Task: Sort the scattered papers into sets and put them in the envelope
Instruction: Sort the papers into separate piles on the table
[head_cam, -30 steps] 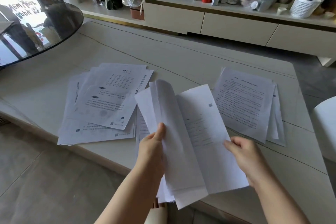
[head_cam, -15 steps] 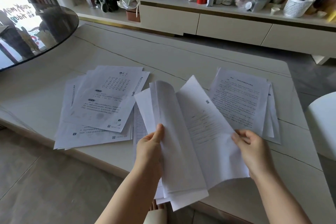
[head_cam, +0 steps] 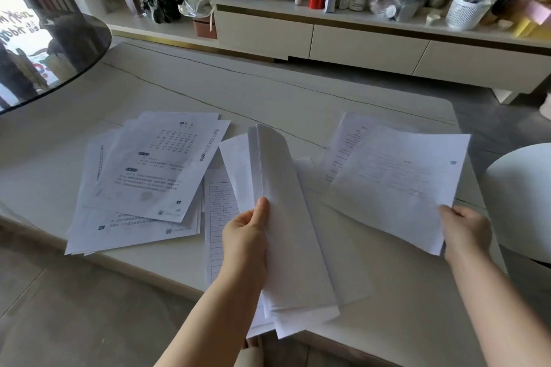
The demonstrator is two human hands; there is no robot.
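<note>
My left hand (head_cam: 246,235) grips a stack of white papers (head_cam: 286,217) above the table's front edge, thumb on top, sheets curling up. My right hand (head_cam: 465,232) holds a single printed sheet (head_cam: 399,185) by its lower right corner, over the right-hand pile (head_cam: 347,140), which it mostly hides. A fanned pile of printed pages (head_cam: 149,176) lies on the left of the table. A sheet with a table grid (head_cam: 219,217) lies partly under the held stack. No envelope is visible.
The white table (head_cam: 268,92) has a rounded far right corner. A dark glass round top (head_cam: 44,48) overlaps its left side. A white rounded seat (head_cam: 521,199) stands at the right. A low cabinet (head_cam: 357,42) with clutter runs along the back.
My right hand has pulled one sheet away from the held stack and carried it to the right, over the right-hand pile. My left hand still holds the stack.
</note>
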